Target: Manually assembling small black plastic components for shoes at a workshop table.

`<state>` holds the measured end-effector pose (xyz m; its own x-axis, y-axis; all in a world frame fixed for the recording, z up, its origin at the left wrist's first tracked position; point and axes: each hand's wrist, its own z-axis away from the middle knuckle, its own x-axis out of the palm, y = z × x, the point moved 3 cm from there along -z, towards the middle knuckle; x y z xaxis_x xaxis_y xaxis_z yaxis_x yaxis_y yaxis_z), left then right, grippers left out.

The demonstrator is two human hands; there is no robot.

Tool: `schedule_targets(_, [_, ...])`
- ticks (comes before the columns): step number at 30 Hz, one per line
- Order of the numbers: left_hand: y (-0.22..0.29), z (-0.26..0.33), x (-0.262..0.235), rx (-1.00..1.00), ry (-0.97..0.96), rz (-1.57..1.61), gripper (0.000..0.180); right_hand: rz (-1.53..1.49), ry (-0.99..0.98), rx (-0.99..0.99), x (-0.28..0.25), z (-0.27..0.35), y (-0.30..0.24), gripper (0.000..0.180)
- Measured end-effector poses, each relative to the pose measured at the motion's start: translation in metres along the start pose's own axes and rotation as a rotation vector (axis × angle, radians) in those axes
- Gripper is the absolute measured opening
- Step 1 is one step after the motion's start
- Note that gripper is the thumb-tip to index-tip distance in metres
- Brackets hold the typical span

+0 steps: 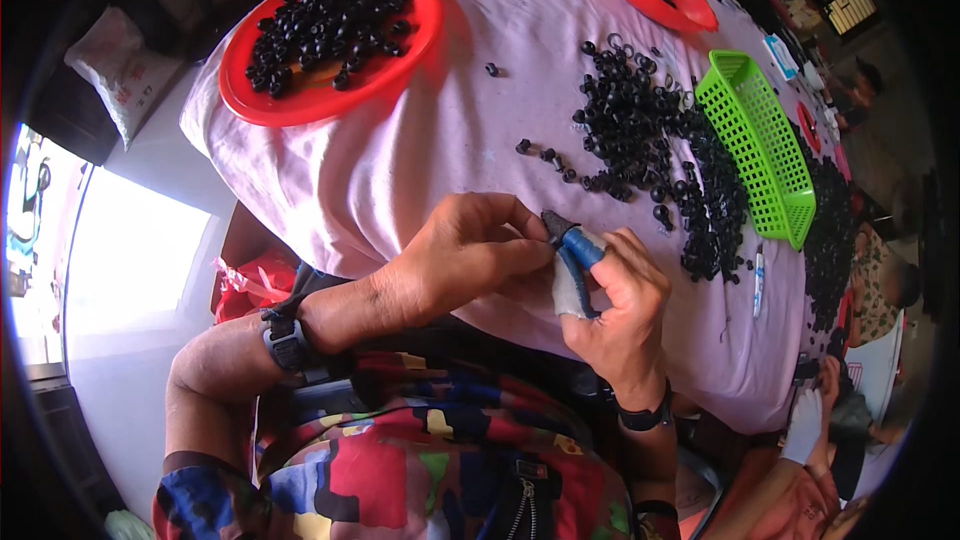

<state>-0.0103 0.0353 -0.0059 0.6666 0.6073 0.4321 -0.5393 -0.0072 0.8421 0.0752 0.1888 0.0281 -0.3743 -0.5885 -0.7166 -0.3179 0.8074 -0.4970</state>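
My right hand point(628, 305) is wrapped round the handles of small pliers point(584, 246), which have dark jaws, blue grips and whitish wrapping on them. The jaws point up and left, toward my left hand point(465, 245). Thumb and forefinger of that hand are pinched together right beside the jaw tips; what lies between them is hidden or too small to make out. Just beyond the hands, a large heap of small black ring-like parts point(630, 120) spreads over the pink cloth point(480, 140). A few stray parts point(545, 155) lie at its near left edge.
A red plate point(232, 90) full of black parts stands at the far left, and another red plate point(690, 10) at the far right. Right of the heap sits a green basket point(755, 145), with a pen point(758, 285) near it. Other people point(790, 480) sit along the right side.
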Motion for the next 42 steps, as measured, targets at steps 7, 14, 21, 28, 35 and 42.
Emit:
schedule_targets(7, [0.000, 0.001, 0.002, -0.037, 0.072, -0.043, 0.020, 0.032, -0.041, -0.010, 0.000, 0.000, -0.007, 0.032])
schedule_targets(14, [-0.003, -0.002, 0.006, 0.038, 0.052, -0.134, 0.023, 0.158, 0.063, -0.145, 0.003, 0.001, -0.001, 0.040])
schedule_targets(21, [-0.003, -0.005, 0.003, 0.040, 0.019, -0.219, 0.022, 0.161, 0.049, -0.146, 0.001, 0.003, -0.001, 0.040])
schedule_targets(28, [0.000, 0.000, 0.003, 0.007, -0.003, -0.117, 0.025, 0.046, 0.059, -0.114, 0.000, -0.002, 0.000, 0.042])
schedule_targets(35, [-0.002, -0.003, 0.004, 0.006, -0.069, -0.057, 0.024, -0.081, 0.032, -0.046, 0.005, 0.001, 0.011, 0.046])
schedule_targets(42, [0.007, 0.004, 0.003, 0.026, -0.112, -0.136, 0.031, -0.012, 0.101, -0.127, -0.001, 0.001, 0.014, 0.042])
